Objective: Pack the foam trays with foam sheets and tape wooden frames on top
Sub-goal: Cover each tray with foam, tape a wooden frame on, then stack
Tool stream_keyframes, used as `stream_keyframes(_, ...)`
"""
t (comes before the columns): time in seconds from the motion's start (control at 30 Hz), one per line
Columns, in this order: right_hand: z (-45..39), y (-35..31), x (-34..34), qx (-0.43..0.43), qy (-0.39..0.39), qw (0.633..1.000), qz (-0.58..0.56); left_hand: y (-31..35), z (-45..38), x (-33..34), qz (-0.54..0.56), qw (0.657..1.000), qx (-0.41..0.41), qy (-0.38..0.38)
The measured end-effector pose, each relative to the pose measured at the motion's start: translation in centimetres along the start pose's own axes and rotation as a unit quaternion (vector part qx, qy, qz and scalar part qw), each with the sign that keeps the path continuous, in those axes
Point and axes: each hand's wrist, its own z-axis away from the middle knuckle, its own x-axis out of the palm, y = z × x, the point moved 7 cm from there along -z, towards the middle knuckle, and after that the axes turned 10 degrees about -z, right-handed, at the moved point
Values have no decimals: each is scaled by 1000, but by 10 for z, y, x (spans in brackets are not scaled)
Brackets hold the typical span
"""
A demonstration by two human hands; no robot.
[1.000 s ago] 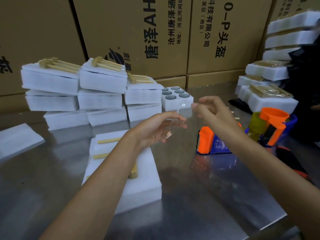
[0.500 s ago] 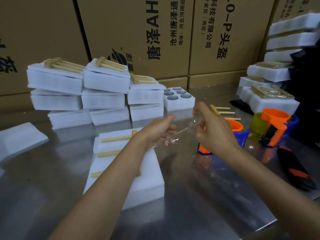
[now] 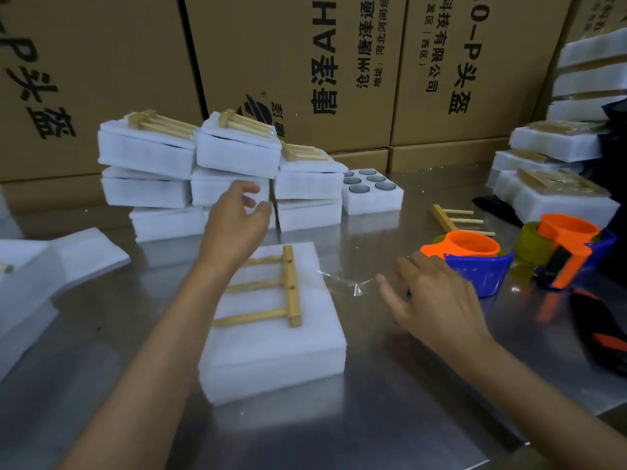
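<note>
A white foam tray [image 3: 271, 347] capped with a foam sheet lies in front of me on the steel table. A wooden frame [image 3: 281, 290] with three prongs rests on top of it. My left hand [image 3: 234, 225] hovers above the tray's far end, fingers loosely curved, holding nothing. My right hand [image 3: 431, 296] hangs low to the right of the tray, fingers spread and empty, just in front of a blue and orange tape dispenser [image 3: 471, 259]. A crumpled strip of clear tape [image 3: 346, 279] lies on the table between the tray and my right hand.
Stacks of packed foam trays [image 3: 190, 164] stand behind, some topped with wooden frames. An uncovered tray with round holes [image 3: 373, 195] sits beside them. A loose wooden frame [image 3: 454, 220] and a second tape dispenser [image 3: 566, 252] lie at right. Foam sheets [image 3: 68, 256] are at left. Cardboard boxes [image 3: 339, 69] wall the back.
Both hands held a strip of clear tape stretched between them. They have let it go; it lies on the table. My left hand moved up over the tray, my right dropped lower right.
</note>
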Motion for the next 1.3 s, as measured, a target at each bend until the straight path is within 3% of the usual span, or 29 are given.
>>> stream_keyframes(0.17,-9,-16,12,35,-11,997,65,-82,14,-12,-60,980,-172,-82)
stream_keyframes(0.3,-9,-45,36,20,-72,995,66,-120,45,-10,-187,949,-215,-133)
stream_keyframes(0.43,-2,-55,40,29,-89,995,34,-120,69,11,46,941,-258,-215)
stream_keyframes(0.6,3,-55,49,67,-141,987,30,-105,78,18,177,917,-219,-282)
stream_keyframes(0.73,-4,-57,51,82,-84,993,-19,-91,72,15,374,875,-195,-239)
stream_keyframes(0.87,-21,-62,56,120,-27,980,-156,-81,60,-13,443,875,-142,-132)
stream_keyframes(0.93,-32,-65,65,169,-12,947,-274,-89,59,-20,476,856,-170,-110)
stream_keyframes(1.07,-53,-91,100,287,-21,775,-562,-105,62,-25,537,800,-237,-125)
stream_keyframes(1.13,-55,-106,120,332,-43,705,-625,-111,59,-30,550,793,-234,-116)
stream_keyframes(1.3,-53,-108,147,396,-9,552,-734,-134,47,-40,566,798,-206,-29)
